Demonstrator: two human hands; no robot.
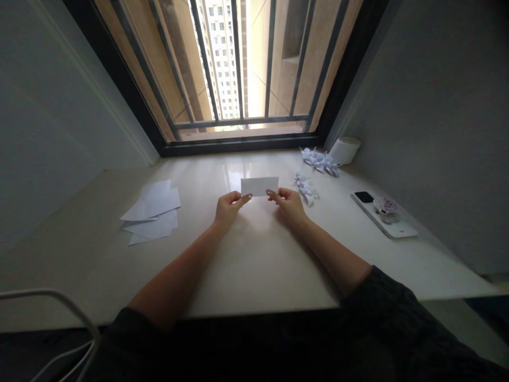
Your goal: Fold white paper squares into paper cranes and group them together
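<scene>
Between my two hands is a small white rectangle of paper [258, 185], held up above the sill. My left hand [229, 207] pinches its lower left corner, thumb in front and fingers behind. My right hand [289, 204] grips the lower right part the same way, its thumb lying across the front. Just beyond the right hand lies a small cluster of folded or twisted white paper pieces [306, 189]. A larger cluster of such paper pieces [320, 161] sits farther back, near the window corner.
Loose white paper sheets [153, 207] lie overlapped on the left of the pale sill [254, 276]. At right rests a phone [384, 215] with a round grip. A white roll or cup [345, 150] stands in the back corner. White cables [75, 307] curve at lower left; a barred window [238, 142] is ahead.
</scene>
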